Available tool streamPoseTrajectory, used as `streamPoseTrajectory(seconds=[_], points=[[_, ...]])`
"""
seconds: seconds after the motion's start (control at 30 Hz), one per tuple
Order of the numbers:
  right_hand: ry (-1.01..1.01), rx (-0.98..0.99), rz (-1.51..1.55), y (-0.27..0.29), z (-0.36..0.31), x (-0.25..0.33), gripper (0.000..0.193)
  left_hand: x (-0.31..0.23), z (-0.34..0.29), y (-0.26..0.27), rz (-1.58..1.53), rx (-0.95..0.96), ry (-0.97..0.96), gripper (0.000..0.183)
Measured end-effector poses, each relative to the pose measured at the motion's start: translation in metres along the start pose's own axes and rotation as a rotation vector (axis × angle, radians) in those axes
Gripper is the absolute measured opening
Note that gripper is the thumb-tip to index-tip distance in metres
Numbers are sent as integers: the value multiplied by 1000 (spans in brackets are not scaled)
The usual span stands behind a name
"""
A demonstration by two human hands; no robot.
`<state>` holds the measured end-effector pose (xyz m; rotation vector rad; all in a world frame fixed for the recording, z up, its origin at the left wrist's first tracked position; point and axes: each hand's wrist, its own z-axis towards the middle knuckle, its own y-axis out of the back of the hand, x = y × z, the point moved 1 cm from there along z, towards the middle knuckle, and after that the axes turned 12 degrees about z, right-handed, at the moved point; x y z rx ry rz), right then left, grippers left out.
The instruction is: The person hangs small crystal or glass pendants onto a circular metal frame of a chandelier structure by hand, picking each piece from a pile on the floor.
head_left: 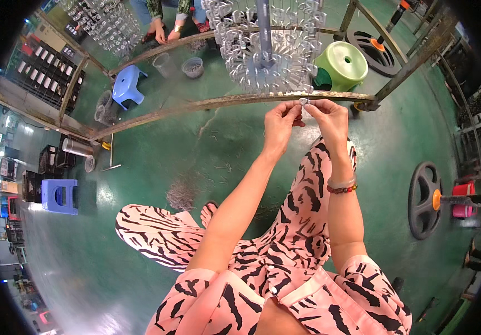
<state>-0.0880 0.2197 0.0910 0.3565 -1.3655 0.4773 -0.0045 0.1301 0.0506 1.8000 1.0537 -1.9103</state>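
Both my hands meet just this side of a rusty metal bar [224, 102]. Between their fingertips is a small silvery metal piece [304, 101], too small to tell its exact kind. My left hand [281, 127] pinches it from the left, thumb against fingers. From the right, my right hand [331, 118] pinches it too, and the wrist wears a bangle and a beaded bracelet. Right beyond the bar hangs a round rack [264, 42] on a central post, its tiers of wire hooks crowded with shiny metal pieces.
A green round stool [344, 66] stands right of the rack. Left lie a blue stool [129, 86], a purple-blue stool [60, 196] and a tub of small parts [192, 67]. Another person's hands [166, 37] work beyond the frame near a second hanging rack [104, 25]. Thin wire scraps [183, 192] litter the floor.
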Motion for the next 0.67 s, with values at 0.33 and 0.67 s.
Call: streamPoseTrajectory(seconds=[0.33,0.67], points=[[-20,101,32,5,0,-6,16,-3,-5,8,185,75,-134,15],[41,405,-196,9,3,21,22,3,-4,31,434,128,-310,15]])
